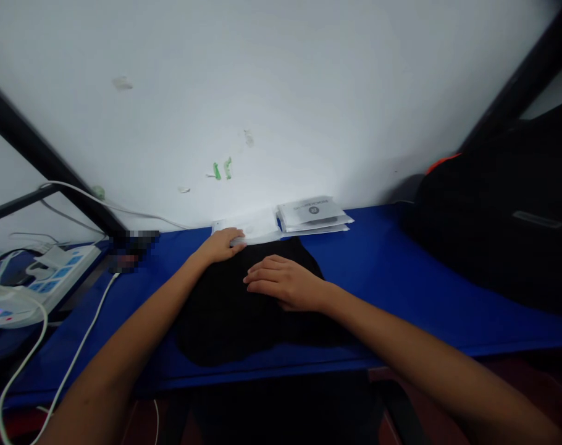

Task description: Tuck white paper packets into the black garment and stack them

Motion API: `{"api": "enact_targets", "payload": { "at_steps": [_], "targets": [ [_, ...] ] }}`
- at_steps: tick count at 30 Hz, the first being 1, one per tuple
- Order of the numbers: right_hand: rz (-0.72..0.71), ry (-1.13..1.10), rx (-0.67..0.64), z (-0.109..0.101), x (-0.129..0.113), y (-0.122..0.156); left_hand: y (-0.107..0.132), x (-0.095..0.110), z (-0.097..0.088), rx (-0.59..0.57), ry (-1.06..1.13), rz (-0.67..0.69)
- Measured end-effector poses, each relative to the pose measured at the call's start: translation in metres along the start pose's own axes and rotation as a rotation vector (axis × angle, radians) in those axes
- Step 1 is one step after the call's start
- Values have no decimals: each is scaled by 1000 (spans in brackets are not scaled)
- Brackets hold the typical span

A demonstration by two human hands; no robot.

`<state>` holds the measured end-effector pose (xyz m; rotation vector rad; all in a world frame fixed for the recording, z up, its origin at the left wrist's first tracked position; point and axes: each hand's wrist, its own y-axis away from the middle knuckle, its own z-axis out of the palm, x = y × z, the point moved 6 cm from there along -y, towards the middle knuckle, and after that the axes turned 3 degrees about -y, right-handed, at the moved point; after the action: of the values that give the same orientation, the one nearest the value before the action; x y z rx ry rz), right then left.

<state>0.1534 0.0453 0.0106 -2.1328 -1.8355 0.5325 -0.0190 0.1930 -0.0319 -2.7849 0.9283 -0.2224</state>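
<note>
A black garment [234, 315] lies spread on the blue table [392, 272] in front of me. My right hand [285, 284] rests flat on its upper part, fingers stretched out to the left. My left hand [222, 244] sits at the garment's far edge, its fingers curled over a flat white packet [257, 227] that lies against the wall.
A stack of clear bags with printed labels [314, 215] lies by the wall right of the white packet. A large black bag [503, 216] fills the right of the table. A white power strip [54, 275] with white cables [77, 352] sits at the left.
</note>
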Motion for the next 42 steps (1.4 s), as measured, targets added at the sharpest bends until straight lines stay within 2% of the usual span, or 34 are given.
{"api": "enact_targets", "payload": {
  "at_steps": [3, 8, 10, 12, 14, 15, 18, 20, 24, 27, 29, 33, 35, 39, 42],
  "targets": [
    [17, -29, 31, -4, 3, 1, -1, -1, -6, -7, -38, -53],
    [158, -42, 62, -3, 19, 5, 2, 7, -21, 59, -91, -182],
    [225, -56, 61, -1, 26, 7, 8, 22, -30, 108, -23, -169],
    [303, -77, 92, -1, 33, 9, 17, 46, -37, 151, 235, -80],
    [366, -93, 152, -2, 39, 10, 26, 74, -35, 55, 531, 42],
    [389, -98, 176, -2, 41, 11, 32, 88, -34, 2, 599, 93],
    [469, -105, 185, -7, 47, 13, 44, 108, -32, -50, 572, 88],
    [489, -127, 133, -14, 49, 15, 49, 109, -39, -24, 534, 48],
    [430, -189, 59, -39, 54, 25, 63, 93, -68, 19, 572, 31],
    [417, -250, 16, -45, 64, 37, 76, 81, -80, -73, 574, 58],
    [423, -290, -23, -39, 71, 45, 82, 75, -78, -121, 488, 68],
    [468, -279, -51, -24, 82, 58, 84, 70, -67, -79, 220, 38],
    [478, -263, -39, -24, 84, 62, 82, 71, -60, -101, 164, 32],
    [485, -242, -7, -35, 88, 69, 80, 70, -56, -213, 230, 13],
    [522, -207, -4, -41, 96, 77, 80, 59, -67, -178, 312, -3]
  ]
}}
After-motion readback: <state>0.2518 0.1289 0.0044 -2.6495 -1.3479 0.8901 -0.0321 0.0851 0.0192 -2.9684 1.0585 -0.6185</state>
